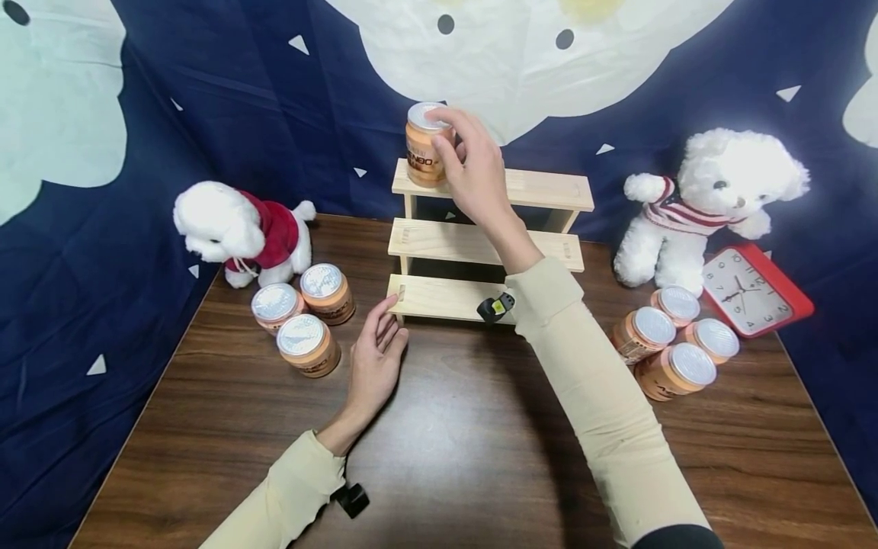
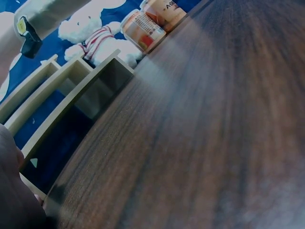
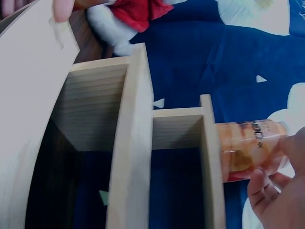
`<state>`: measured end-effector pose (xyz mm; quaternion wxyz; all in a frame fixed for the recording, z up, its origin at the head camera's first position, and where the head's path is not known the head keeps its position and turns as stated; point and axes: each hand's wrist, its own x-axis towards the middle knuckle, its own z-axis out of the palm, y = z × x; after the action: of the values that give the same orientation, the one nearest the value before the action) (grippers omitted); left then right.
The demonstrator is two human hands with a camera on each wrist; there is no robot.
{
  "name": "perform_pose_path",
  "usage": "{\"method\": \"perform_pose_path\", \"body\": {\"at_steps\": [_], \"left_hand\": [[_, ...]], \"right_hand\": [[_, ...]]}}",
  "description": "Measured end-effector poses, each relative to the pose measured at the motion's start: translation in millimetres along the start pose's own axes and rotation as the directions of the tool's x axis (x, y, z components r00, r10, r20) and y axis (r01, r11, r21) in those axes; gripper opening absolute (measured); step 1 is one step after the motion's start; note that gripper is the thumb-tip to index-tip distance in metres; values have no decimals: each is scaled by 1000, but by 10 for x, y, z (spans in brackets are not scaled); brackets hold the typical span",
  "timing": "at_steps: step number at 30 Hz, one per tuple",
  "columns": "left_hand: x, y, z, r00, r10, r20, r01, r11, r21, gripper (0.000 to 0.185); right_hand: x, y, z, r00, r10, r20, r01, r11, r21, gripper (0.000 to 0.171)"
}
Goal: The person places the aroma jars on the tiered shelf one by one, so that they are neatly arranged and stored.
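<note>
At the left end of the top step of a three-tier wooden shelf (image 1: 446, 240) stands an orange jar (image 1: 425, 149) with a silver lid and dark lettering. My right hand (image 1: 473, 164) grips it from the right, fingers over the lid and thumb against the side. In the right wrist view, the jar's (image 3: 245, 148) base meets the top board. My left hand (image 1: 377, 354) rests at the left end of the lowest step, its fingertips touching the board. Only part of that hand (image 2: 19, 186) shows in the left wrist view.
Three similar jars (image 1: 302, 335) stand left of the shelf, beside a white plush dog (image 1: 240, 229) in red. Several more jars (image 1: 686, 366) are grouped at the right, near a white teddy bear (image 1: 693, 206) and a red clock (image 1: 751, 290). A blue patterned cloth (image 1: 274, 91) hangs behind.
</note>
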<state>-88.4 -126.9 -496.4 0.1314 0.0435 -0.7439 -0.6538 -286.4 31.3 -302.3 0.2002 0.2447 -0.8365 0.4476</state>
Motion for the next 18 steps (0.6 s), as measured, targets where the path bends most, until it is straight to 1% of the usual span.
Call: {"method": "perform_pose_path", "body": {"at_steps": [1,4,8,11,13,18], "left_hand": [[8,-39,-2,1000,9,-2,-9,1000,3,55],[4,-54,-3,1000,21,-9,-21,1000,8,55],[-32,55,9,1000,19,-1,-19,1000,-1,56],[-37,56,13,1000,10,3,-10,1000,-13,56],[-22,-12,10,1000,10,-5,-10,1000,-22,55],[60,-293,-8,1000,-13,-5,13,999,-32,57]], "right_hand": [[0,-12,-10,1000,8,5,-8,1000,-4,32],[-8,-37,-36,999,29,14,-29,999,-15,33],[-60,-30,-47,1000,21,2,-21,1000,-17,37],[-120,-20,-42,1000,-1,-17,1,1000,-14,40],[-155,-21,-46,1000,-1,-30,1,1000,-8,42],[-244,-50,-95,997,17,-76,-14,999,37,46]]}}
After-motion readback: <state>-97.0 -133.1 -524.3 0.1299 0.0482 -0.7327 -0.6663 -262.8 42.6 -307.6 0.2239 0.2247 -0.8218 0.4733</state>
